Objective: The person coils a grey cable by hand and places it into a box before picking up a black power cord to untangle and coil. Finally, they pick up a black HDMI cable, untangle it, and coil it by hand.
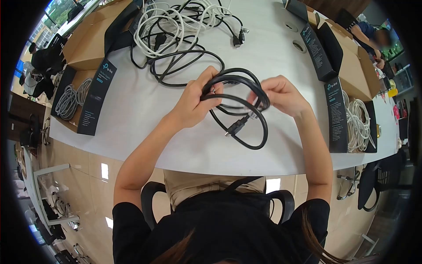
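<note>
A black cable point(265, 125), gathered into loose loops, is held up above the white table in front of me. My left hand point(195, 99) is closed around the left side of the loops. On the right side, my right hand point(283, 94) has its fingers bent and pinched at the cable, with the fingertips partly hidden behind it. A black plug with a metal end point(238, 126) hangs at the lower part of the coil. Beyond my left hand, more black cable point(189, 53) lies on the table in loose loops.
White cables point(160, 37) lie tangled with black ones at the back. Two black plugs point(238, 39) lie near them. An open box point(94, 101) with grey cables stands left; another box point(337, 119) with white cables stands right. A person point(367, 35) is at the far right.
</note>
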`<action>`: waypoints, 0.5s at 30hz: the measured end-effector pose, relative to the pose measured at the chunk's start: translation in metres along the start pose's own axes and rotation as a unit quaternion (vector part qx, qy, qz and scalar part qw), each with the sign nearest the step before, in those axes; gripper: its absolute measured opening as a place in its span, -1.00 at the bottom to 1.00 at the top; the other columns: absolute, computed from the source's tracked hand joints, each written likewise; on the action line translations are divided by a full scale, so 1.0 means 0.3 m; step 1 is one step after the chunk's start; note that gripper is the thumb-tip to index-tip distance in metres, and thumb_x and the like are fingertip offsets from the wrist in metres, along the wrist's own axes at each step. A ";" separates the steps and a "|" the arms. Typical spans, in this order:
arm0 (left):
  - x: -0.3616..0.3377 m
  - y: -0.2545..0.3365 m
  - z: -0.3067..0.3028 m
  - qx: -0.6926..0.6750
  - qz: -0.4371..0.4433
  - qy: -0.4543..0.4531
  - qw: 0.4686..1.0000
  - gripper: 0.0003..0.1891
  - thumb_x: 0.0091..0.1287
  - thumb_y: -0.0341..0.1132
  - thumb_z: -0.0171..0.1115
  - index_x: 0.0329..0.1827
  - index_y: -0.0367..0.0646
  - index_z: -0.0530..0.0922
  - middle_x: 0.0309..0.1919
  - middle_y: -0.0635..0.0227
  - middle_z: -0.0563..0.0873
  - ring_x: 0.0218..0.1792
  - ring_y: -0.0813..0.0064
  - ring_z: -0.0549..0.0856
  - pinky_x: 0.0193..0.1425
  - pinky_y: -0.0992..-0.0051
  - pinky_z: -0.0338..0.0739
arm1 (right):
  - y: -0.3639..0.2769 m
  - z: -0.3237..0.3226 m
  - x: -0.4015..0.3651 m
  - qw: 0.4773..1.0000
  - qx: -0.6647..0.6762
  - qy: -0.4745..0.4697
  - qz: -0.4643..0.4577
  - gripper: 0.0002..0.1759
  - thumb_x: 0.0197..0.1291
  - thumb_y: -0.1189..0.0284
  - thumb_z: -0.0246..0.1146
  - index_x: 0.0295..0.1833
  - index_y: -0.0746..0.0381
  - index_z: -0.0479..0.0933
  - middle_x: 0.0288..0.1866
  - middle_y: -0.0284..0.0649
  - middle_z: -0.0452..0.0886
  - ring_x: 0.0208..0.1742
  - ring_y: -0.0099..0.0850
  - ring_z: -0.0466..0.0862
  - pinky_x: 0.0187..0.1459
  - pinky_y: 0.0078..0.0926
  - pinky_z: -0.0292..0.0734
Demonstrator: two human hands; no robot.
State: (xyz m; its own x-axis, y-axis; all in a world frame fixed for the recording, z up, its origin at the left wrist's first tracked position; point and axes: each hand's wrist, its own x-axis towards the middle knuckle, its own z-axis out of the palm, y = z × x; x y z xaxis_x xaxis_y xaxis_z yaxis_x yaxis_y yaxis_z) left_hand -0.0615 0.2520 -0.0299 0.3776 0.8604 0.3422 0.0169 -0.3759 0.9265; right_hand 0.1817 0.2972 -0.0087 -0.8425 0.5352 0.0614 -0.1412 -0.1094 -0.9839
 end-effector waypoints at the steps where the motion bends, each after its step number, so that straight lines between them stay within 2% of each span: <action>1: 0.001 -0.001 -0.004 -0.013 -0.004 0.000 1.000 -0.82 0.05 -0.54 0.00 -0.31 -0.18 0.23 -0.65 0.47 0.35 -0.62 0.66 0.32 -0.50 0.65 0.19 | 0.006 -0.001 -0.003 0.999 0.033 -0.039 0.001 -0.70 0.23 0.37 0.16 -0.06 0.38 0.55 -0.18 -0.10 0.64 -0.12 -0.36 0.63 -0.02 -0.45 0.47; 2: 0.000 -0.005 -0.004 -0.027 -0.001 0.004 1.000 -0.82 0.05 -0.55 -0.02 -0.32 -0.18 0.22 -0.65 0.47 0.34 -0.62 0.67 0.30 -0.51 0.65 0.17 | 0.015 0.000 -0.002 0.996 0.067 -0.063 -0.002 -0.67 0.14 0.41 0.25 -0.02 0.37 0.53 -0.17 -0.12 0.64 -0.12 -0.32 0.63 -0.03 -0.42 0.51; 5: 0.005 -0.011 -0.003 -0.076 -0.001 0.018 0.997 -0.83 0.05 -0.57 -0.08 -0.32 -0.17 0.21 -0.66 0.46 0.32 -0.61 0.69 0.26 -0.53 0.65 0.12 | 0.062 0.008 0.012 0.993 0.076 -0.069 -0.055 -0.62 0.08 0.43 0.30 0.02 0.36 0.50 -0.17 -0.13 0.64 -0.11 -0.32 0.64 -0.04 -0.43 0.53; 6: 0.006 -0.010 -0.005 -0.098 -0.010 0.022 0.995 -0.83 0.05 -0.58 -0.10 -0.33 -0.16 0.20 -0.66 0.46 0.31 -0.62 0.69 0.24 -0.53 0.64 0.11 | 0.068 0.008 0.012 0.992 0.107 -0.054 -0.034 -0.57 0.06 0.43 0.32 0.05 0.35 0.48 -0.17 -0.14 0.63 -0.11 -0.33 0.63 -0.04 -0.40 0.55; 9: 0.007 -0.002 0.004 -0.133 -0.016 0.020 0.991 -0.81 0.04 -0.63 -0.18 -0.33 -0.14 0.17 -0.66 0.43 0.31 -0.62 0.69 0.21 -0.56 0.63 0.08 | 0.084 0.030 0.031 0.976 0.217 -0.001 -0.026 -0.61 0.12 0.42 0.27 0.05 0.36 0.47 -0.17 -0.15 0.63 -0.11 -0.35 0.63 0.00 -0.38 0.54; 10: 0.006 0.010 0.010 -0.139 -0.023 0.014 0.990 -0.81 0.03 -0.63 -0.19 -0.33 -0.14 0.17 -0.65 0.43 0.32 -0.62 0.69 0.22 -0.56 0.63 0.08 | 0.109 0.024 0.045 0.975 0.214 0.033 -0.042 -0.68 0.22 0.46 0.17 0.07 0.35 0.47 -0.24 -0.19 0.60 -0.14 -0.36 0.65 -0.01 -0.43 0.56; 11: 0.006 0.016 0.014 -0.145 -0.029 0.007 0.989 -0.80 0.03 -0.63 -0.19 -0.33 -0.15 0.16 -0.65 0.42 0.33 -0.61 0.70 0.23 -0.56 0.63 0.09 | 0.106 0.028 0.051 0.978 0.172 0.109 -0.045 -0.70 0.24 0.47 0.14 0.06 0.34 0.47 -0.25 -0.20 0.59 -0.16 -0.38 0.65 -0.04 -0.47 0.57; 13: 0.013 0.008 0.019 -0.104 -0.009 0.009 0.994 -0.76 0.00 -0.65 -0.21 -0.30 -0.14 0.15 -0.57 0.34 0.43 -0.54 0.66 0.37 -0.52 0.65 0.23 | 0.078 0.049 0.062 0.961 0.083 0.259 -0.050 -0.73 0.28 0.50 0.08 0.06 0.34 0.48 -0.28 -0.23 0.56 -0.20 -0.41 0.64 -0.09 -0.55 0.58; 14: 0.015 0.018 0.028 -0.077 -0.005 0.008 0.997 -0.75 0.00 -0.66 -0.23 -0.29 -0.13 0.15 -0.54 0.33 0.44 -0.50 0.64 0.41 -0.49 0.66 0.31 | 0.058 0.073 0.076 0.944 0.050 0.306 -0.114 -0.75 0.26 0.56 0.08 0.03 0.37 0.50 -0.27 -0.26 0.53 -0.27 -0.48 0.62 -0.17 -0.65 0.57; 15: 0.013 0.029 0.034 -0.050 -0.003 0.007 0.999 -0.74 0.00 -0.66 -0.25 -0.28 -0.12 0.14 -0.51 0.31 0.46 -0.47 0.63 0.45 -0.46 0.66 0.39 | 0.056 0.074 0.073 0.931 -0.048 0.328 -0.155 -0.76 0.24 0.58 0.10 0.00 0.37 0.52 -0.27 -0.26 0.53 -0.29 -0.49 0.61 -0.19 -0.67 0.56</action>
State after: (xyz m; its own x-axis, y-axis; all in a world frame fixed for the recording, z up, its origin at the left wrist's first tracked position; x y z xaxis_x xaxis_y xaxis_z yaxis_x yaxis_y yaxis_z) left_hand -0.0503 0.2486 -0.0221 0.3646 0.8677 0.3379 -0.0745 -0.3345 0.9394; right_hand 0.1493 0.2886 -0.0202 -0.2656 0.9285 0.2596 -0.2497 0.1939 -0.9487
